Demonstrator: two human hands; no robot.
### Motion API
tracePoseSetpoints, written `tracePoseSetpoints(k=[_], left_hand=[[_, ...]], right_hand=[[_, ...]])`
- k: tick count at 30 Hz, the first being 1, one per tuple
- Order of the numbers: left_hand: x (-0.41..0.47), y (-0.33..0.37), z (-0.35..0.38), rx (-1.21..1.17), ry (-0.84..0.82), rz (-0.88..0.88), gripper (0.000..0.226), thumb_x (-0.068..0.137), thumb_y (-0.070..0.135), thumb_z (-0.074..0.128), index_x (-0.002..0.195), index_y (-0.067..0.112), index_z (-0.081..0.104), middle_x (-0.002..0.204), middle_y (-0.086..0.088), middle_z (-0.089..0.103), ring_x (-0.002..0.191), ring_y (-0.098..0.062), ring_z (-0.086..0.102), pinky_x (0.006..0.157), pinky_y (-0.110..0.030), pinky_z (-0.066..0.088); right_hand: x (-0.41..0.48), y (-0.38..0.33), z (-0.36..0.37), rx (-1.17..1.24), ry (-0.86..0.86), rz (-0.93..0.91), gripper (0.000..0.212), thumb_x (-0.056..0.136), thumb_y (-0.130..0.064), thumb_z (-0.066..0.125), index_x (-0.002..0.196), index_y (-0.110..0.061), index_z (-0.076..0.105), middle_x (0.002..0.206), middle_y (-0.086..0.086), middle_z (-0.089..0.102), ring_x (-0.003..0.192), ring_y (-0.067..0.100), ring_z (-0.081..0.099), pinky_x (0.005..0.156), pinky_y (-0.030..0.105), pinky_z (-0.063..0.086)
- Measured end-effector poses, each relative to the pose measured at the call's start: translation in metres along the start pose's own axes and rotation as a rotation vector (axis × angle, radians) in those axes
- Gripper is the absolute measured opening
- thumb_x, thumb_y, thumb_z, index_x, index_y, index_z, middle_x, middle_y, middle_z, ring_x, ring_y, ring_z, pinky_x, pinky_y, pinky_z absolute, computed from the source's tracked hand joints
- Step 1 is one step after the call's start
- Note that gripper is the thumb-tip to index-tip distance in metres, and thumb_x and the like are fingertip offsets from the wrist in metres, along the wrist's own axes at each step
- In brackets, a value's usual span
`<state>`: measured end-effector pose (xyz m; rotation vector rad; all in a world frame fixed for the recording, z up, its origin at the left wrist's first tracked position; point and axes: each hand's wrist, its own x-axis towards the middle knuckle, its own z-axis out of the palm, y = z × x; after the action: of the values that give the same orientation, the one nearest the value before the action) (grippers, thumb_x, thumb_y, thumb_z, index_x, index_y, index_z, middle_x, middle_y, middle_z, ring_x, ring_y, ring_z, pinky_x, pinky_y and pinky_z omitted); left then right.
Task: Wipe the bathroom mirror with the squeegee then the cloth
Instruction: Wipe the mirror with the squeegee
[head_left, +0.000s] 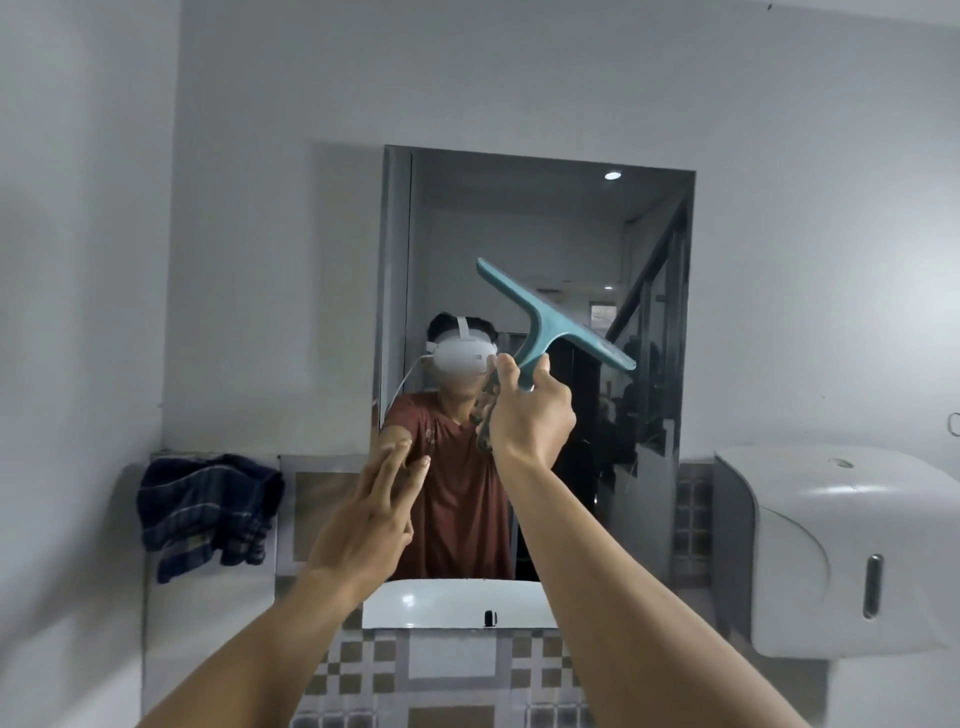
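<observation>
The right hand (530, 415) is raised in front of the mirror (530, 234), its fingers wrapped tight round the handle of the teal squeegee (550, 325). The squeegee's blade slants from about 10 o'clock down to 4 o'clock across the middle of the glass, the handle dropping toward 6 o'clock into the fist; whether the blade edge actually touches the glass cannot be told. The left hand (363, 525) is held up at 8 o'clock from the squeegee, its fingers (395, 467) stretched out loosely and together, holding nothing, their tips just over the mirror's lower left corner. The dark plaid cloth (208, 512) hangs bunched over a ledge at 9 o'clock from the left hand, well apart from both hands. A white sink (415, 603) sits below the mirror at 6 o'clock, and a white dispenser (831, 545) is fixed to the wall at 3 o'clock.
</observation>
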<state>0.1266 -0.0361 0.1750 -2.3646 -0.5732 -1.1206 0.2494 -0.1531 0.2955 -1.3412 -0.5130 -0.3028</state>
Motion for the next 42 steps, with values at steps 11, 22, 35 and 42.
tracePoseSetpoints(k=[11,22,35,42], left_hand=[[-0.002,-0.003,0.008,0.05,-0.003,-0.03,0.105,0.054,0.039,0.094,0.143,0.006,0.05,0.149,-0.021,0.041,0.136,-0.033,0.032,0.082,-0.036,0.059],[-0.014,-0.004,0.021,0.001,-0.004,-0.08,0.095,0.072,0.032,0.086,0.149,0.008,0.036,0.152,-0.021,0.038,0.138,-0.038,0.041,0.104,-0.045,0.05],[-0.015,-0.005,0.027,-0.038,-0.026,-0.098,0.096,0.056,0.024,0.097,0.137,0.0,0.053,0.149,-0.021,0.045,0.137,-0.038,0.044,0.105,-0.041,0.038],[-0.018,-0.003,0.027,-0.111,0.011,-0.082,0.095,0.062,0.014,0.093,0.142,-0.002,0.045,0.151,-0.023,0.04,0.141,-0.038,0.039,0.104,-0.043,0.045]], right_hand=[[-0.03,-0.008,0.007,-0.246,-0.189,-0.347,0.038,0.099,-0.043,0.058,0.131,-0.022,0.057,0.091,-0.001,0.071,0.085,0.02,0.069,0.079,0.047,0.058],[-0.019,-0.008,-0.02,-0.552,-0.201,-0.516,0.046,0.101,-0.045,0.052,0.143,-0.025,0.053,0.106,0.002,0.069,0.088,0.027,0.068,0.072,0.042,0.057],[-0.002,0.003,-0.052,-0.815,-0.323,-0.75,0.048,0.103,-0.042,0.047,0.149,-0.03,0.043,0.114,0.002,0.065,0.089,0.028,0.068,0.066,0.037,0.054],[0.016,0.014,-0.081,-0.949,-0.396,-0.844,0.047,0.103,-0.043,0.049,0.149,-0.036,0.044,0.118,-0.002,0.063,0.09,0.026,0.068,0.066,0.039,0.058]])
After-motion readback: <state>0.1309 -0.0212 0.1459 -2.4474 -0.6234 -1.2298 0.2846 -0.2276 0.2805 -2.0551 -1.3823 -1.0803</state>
